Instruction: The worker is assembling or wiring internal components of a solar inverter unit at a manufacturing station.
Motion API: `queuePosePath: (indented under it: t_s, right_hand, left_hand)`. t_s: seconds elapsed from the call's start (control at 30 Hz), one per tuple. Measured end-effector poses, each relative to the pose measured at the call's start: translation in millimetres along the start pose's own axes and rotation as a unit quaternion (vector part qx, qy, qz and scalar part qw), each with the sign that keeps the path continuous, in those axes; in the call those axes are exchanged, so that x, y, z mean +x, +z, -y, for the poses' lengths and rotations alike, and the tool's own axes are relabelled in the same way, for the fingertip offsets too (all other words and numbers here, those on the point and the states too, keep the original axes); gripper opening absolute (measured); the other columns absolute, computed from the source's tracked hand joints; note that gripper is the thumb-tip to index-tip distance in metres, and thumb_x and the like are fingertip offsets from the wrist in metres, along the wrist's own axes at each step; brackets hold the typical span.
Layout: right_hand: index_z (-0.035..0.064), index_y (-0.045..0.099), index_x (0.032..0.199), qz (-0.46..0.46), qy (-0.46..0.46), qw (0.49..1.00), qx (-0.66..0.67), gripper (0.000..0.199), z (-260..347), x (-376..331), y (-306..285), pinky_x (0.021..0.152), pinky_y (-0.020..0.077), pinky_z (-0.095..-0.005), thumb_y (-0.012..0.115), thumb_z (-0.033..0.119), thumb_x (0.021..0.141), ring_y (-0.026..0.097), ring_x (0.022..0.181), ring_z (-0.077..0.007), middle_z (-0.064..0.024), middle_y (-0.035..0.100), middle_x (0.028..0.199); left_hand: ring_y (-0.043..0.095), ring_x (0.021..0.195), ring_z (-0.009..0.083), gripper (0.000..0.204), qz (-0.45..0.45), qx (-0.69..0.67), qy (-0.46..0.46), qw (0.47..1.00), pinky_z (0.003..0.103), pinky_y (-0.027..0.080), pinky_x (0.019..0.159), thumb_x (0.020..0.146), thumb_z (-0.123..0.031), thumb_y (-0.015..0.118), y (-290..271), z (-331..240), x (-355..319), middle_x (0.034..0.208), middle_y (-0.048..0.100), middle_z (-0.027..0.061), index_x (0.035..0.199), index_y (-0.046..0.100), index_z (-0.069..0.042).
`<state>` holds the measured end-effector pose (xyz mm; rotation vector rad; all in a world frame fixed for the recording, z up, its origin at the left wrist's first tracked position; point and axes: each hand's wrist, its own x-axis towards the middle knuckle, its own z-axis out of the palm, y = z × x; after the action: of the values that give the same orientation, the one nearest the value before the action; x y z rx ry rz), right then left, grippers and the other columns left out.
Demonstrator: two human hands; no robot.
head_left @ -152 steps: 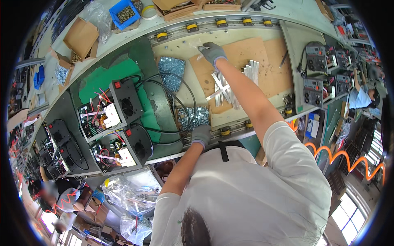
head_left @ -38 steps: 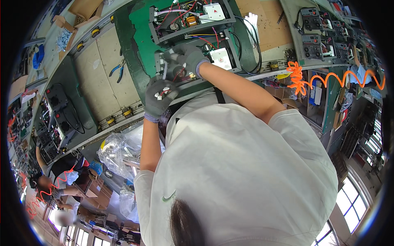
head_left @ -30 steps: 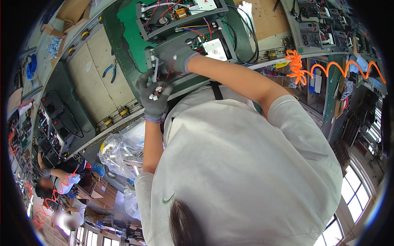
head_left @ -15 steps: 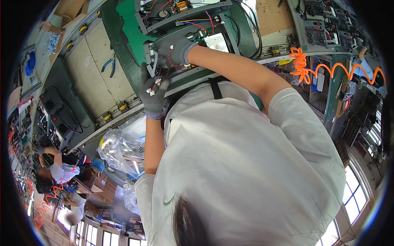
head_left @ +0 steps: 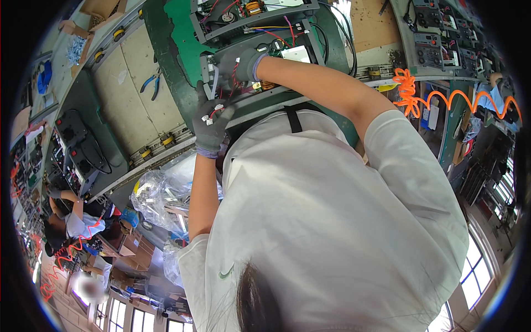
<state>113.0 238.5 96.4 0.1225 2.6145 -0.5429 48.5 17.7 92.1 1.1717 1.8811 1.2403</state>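
- Head view, left hand: gloved, fingers partly curled, holding short wires with white plugs beside the near unit's left end.
- Right hand: gloved, over the interior of the near open-topped dark grey unit; its fingertips are obscured, so any grip cannot be told.
- Second open unit: just beyond.
- Blue-handled pliers: apart, left of both units.

Blue-handled pliers lie on the pale board, left of the green mat. Yellow-and-black rollers line the near rail. An orange coiled hose hangs at right. Clear plastic bags sit below the bench edge. A co-worker is visible at lower left, near an open carton.
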Motion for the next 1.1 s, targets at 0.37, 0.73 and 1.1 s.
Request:
queuePosePath:
  t_s: [0.37, 0.73, 1.1]
  right_hand:
    - [0.011, 0.071, 0.105, -0.151, -0.143, 0.9, 0.384, 0.022, 11, -50, 14, 0.069, 0.0535, -0.0362, 0.063, 0.02, 0.087, 0.065, 0.084, -0.0251, -0.0083, 0.069, 0.087]
    - [0.0081, 0.067, 0.104, -0.336, -0.002, 0.863, 0.378, 0.03, 15, -48, 8, 0.076, 0.052, -0.0423, 0.06, 0.037, 0.099, 0.066, 0.084, -0.0318, -0.0127, 0.066, 0.089]
    - [0.0139, 0.07, 0.104, -0.226, -0.003, 0.963, 0.147, 0.017, 27, -68, -21, 0.082, 0.0542, -0.0448, 0.065, 0.016, 0.088, 0.067, 0.096, -0.0324, -0.0108, 0.068, 0.099]
  left_hand:
    - [0.064, 0.082, 0.0118, 0.049, -0.137, -0.135, -0.082, 0.978, 0.025, 0.051, 0.072, 0.083, -0.029, 0.084, -2, -2, 16, 0.096, 0.069, 0.0052, 0.115, 0.063, 0.001]
    - [0.059, 0.079, 0.0094, 0.039, -0.112, -0.2, -0.105, 0.968, 0.025, 0.048, 0.071, 0.096, -0.036, 0.069, -11, -17, 17, 0.094, 0.07, 0.0038, 0.113, 0.069, -0.001]
    - [0.063, 0.076, 0.0115, 0.024, -0.081, 0.147, 0.004, 0.986, 0.026, 0.051, 0.071, 0.092, -0.018, 0.072, -9, -37, 36, 0.09, 0.072, 0.0032, 0.111, 0.073, -0.004]
